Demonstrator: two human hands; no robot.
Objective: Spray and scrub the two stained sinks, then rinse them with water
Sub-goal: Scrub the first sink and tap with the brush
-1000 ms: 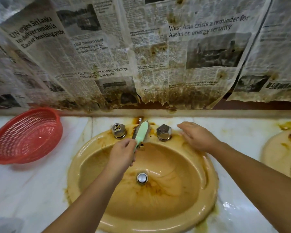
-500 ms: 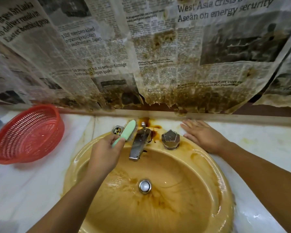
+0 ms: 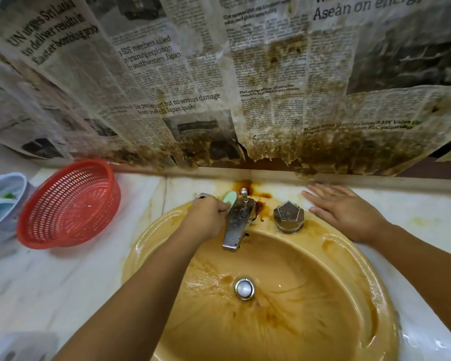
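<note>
A yellow sink [image 3: 331, 308] streaked with brown stains fills the lower middle, with a metal drain plug [image 3: 244, 288] at its bottom. My left hand [image 3: 206, 220] grips a pale green brush [image 3: 229, 199] and holds it against the left side of the stained metal faucet [image 3: 237, 222]. The left tap knob [image 3: 203, 196] is mostly hidden behind that hand. My right hand [image 3: 346, 212] lies flat with straight fingers on the sink's back rim and counter, just right of the right tap knob [image 3: 288, 217].
A red plastic basket [image 3: 71, 204] stands on the marble counter [image 3: 50, 277] to the left, with a white basket [image 3: 3, 199] beyond it. Stained newspaper [image 3: 219, 87] hangs on the wall behind the sink. Brown drips mark the ledge behind the faucet.
My left hand has carried the brush from above the left knob down against the faucet's left side. The view has moved closer. My right hand has stayed flat by the right knob.
</note>
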